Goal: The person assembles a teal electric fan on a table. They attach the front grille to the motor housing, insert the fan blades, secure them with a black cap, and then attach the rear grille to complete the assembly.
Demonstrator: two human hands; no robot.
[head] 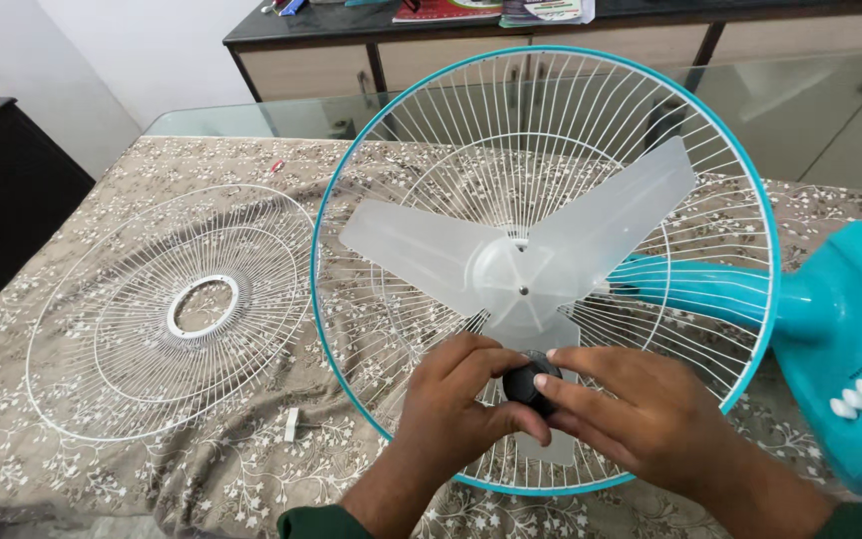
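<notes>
Black plastic blade cap (529, 382) is pinched between the fingers of left hand (458, 404) and right hand (641, 414), just near of the translucent blade (521, 265); alignment with the hub spindle (523, 290) is judged next.

A loose white wire grille (177, 309) lies flat on my floral tablecloth (72, 469) to the left, a small white clip (291, 423) just beside its lower edge. Beyond the table I see a dark-topped sideboard (351, 40) carrying books (496, 10).

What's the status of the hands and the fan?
Left hand and right hand both pinch black round cap. Translucent blade seated in rear guard. Front guard lies aside.
</notes>
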